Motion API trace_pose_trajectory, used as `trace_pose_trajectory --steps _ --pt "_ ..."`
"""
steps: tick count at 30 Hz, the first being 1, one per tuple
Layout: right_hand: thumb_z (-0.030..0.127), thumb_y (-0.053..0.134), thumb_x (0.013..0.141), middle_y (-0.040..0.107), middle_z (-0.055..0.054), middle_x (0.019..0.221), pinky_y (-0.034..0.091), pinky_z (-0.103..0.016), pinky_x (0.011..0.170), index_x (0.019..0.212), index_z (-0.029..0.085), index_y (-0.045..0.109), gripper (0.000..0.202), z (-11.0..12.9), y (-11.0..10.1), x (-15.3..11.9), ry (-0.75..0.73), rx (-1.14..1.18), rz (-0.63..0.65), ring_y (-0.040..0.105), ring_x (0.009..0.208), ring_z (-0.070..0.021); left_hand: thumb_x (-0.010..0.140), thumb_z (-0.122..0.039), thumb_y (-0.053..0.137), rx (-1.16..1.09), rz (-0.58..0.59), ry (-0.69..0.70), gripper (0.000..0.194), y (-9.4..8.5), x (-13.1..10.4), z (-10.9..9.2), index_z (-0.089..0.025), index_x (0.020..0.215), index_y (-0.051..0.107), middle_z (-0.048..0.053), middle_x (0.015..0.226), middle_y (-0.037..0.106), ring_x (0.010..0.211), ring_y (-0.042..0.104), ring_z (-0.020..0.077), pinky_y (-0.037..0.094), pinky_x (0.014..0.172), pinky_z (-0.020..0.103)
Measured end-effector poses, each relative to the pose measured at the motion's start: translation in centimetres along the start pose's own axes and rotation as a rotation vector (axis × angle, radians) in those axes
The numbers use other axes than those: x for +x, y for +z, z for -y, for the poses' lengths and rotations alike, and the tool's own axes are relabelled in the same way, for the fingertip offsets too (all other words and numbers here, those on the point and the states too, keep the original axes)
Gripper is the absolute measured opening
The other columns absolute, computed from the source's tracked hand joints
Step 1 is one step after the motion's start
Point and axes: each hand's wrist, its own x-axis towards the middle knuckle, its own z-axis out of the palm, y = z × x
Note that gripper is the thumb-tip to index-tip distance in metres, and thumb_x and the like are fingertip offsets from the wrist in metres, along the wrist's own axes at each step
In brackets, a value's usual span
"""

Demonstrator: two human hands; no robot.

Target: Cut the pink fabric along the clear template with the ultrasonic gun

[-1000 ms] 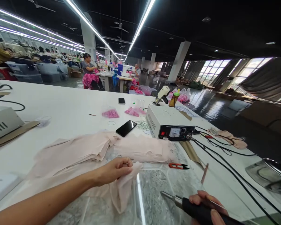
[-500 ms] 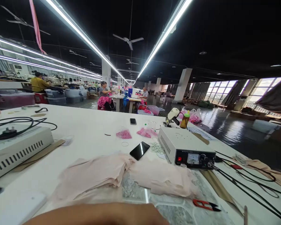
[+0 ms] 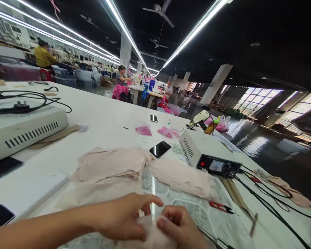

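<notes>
Moved beside the left hand [image 3: 121, 215], whose grip seems parted, the right hand [image 3: 181, 224] clamps pale cloth [image 3: 152, 232].

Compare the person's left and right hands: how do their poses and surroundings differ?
The left hand stretches its forefinger toward the right hand, whose fingers curl in. The left hand's forearm shows at length; the right hand's is out of view. A metal tool shows beside the right hand, none beside the left. Both hands are at the pale cloth.
</notes>
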Motion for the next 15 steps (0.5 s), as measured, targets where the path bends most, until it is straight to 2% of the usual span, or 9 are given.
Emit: trace_pose_trajectory --steps 2,3,4,5,7,9,11,13,15 --pt "0.068 0.065 0.08 0.051 0.003 0.05 0.033 -0.02 0.039 0.062 0.016 0.067 0.055 1.6 -0.1 1.4 -0.217 -0.033 -0.076 0.041 0.042 -0.0085 0.073 -0.019 0.063 0.02 0.005 0.019 0.038 -1.6 -0.7 1.1 -0.027 0.109 0.07 -0.004 0.079 0.065 0.063 0.056 0.0145 0.039 0.052 0.017" --pt "0.062 0.061 0.086 0.051 0.002 0.05 0.034 -0.02 0.039 0.063 0.016 0.068 0.053 2.6 -0.4 2.2 -0.4 -0.15 -0.151 0.042 0.042 -0.0085 0.077 -0.02 0.06 0.039 0.008 0.038 0.016 -2.7 -0.9 1.9 -0.023 0.085 0.073 -0.004 0.068 0.061 0.058 0.054 0.0139 0.037 0.049 0.018" --pt "0.056 0.063 0.088 0.053 0.002 0.052 0.036 -0.02 0.04 0.064 0.016 0.069 0.047 3.6 -0.7 3.0 -0.464 -0.197 -0.183 0.044 0.044 -0.0091 0.082 -0.024 0.057 0.076 -0.027 0.056 0.017 -3.9 -1.0 2.7 -0.021 0.071 0.07 -0.003 0.061 0.057 0.054 0.051 0.0136 0.036 0.048 0.019" --pt "0.051 0.063 0.089 0.054 0.002 0.054 0.038 -0.021 0.042 0.068 0.016 0.07 0.041 4.5 -1.0 3.8 -0.502 -0.225 -0.206 0.047 0.046 -0.0099 0.087 -0.028 0.054 0.123 -0.099 0.078 0.025 -5.2 -1.2 3.7 -0.021 0.069 0.07 -0.002 0.061 0.057 0.055 0.052 0.0141 0.037 0.052 0.02" --pt "0.039 0.061 0.092 0.063 -0.003 0.068 0.047 -0.024 0.052 0.083 0.018 0.075 0.027 5.6 -1.3 5.3 -0.616 -0.295 -0.268 0.057 0.059 -0.0137 0.095 -0.035 0.046 0.237 -0.291 0.116 0.03 -7.6 -1.6 5.9 -0.024 0.093 0.074 0.001 0.079 0.064 0.069 0.058 0.0176 0.042 0.065 0.023" --pt "0.029 0.058 0.093 0.066 -0.006 0.081 0.05 -0.027 0.056 0.095 0.02 0.076 0.02 5.7 -1.0 6.5 -0.747 -0.386 -0.284 0.06 0.067 -0.0153 0.097 -0.036 0.04 0.374 -0.482 0.147 0.035 -9.2 -2.5 8.3 -0.026 0.106 0.073 0.006 0.094 0.062 0.077 0.056 0.0208 0.041 0.071 0.028" --pt "0.019 0.054 0.092 0.067 -0.007 0.087 0.051 -0.027 0.057 0.099 0.023 0.075 0.023 4.6 0.0 7.3 -0.868 -0.493 -0.233 0.062 0.07 -0.0157 0.099 -0.033 0.036 0.499 -0.557 0.183 0.038 -9.3 -3.8 10.7 -0.029 0.107 0.073 0.007 0.098 0.06 0.076 0.052 0.0212 0.04 0.073 0.031" --pt "0.011 0.051 0.087 0.066 -0.005 0.079 0.051 -0.027 0.058 0.093 0.025 0.074 0.028 2.8 1.4 7.7 -0.971 -0.607 -0.143 0.062 0.069 -0.0159 0.1 -0.026 0.036 0.596 -0.533 0.227 0.037 -8.2 -5.0 12.8 -0.033 0.108 0.072 0.005 0.091 0.061 0.069 0.048 0.0201 0.04 0.073 0.031" --pt "0.006 0.046 0.085 0.066 -0.005 0.074 0.047 -0.026 0.054 0.09 0.022 0.071 0.03 0.9 2.6 7.7 -1.023 -0.707 -0.082 0.06 0.064 -0.0161 0.1 -0.014 0.031 0.662 -0.481 0.253 0.046 -6.5 -5.8 14.5 -0.035 0.112 0.07 0.005 0.09 0.063 0.069 0.049 0.0194 0.041 0.076 0.031"
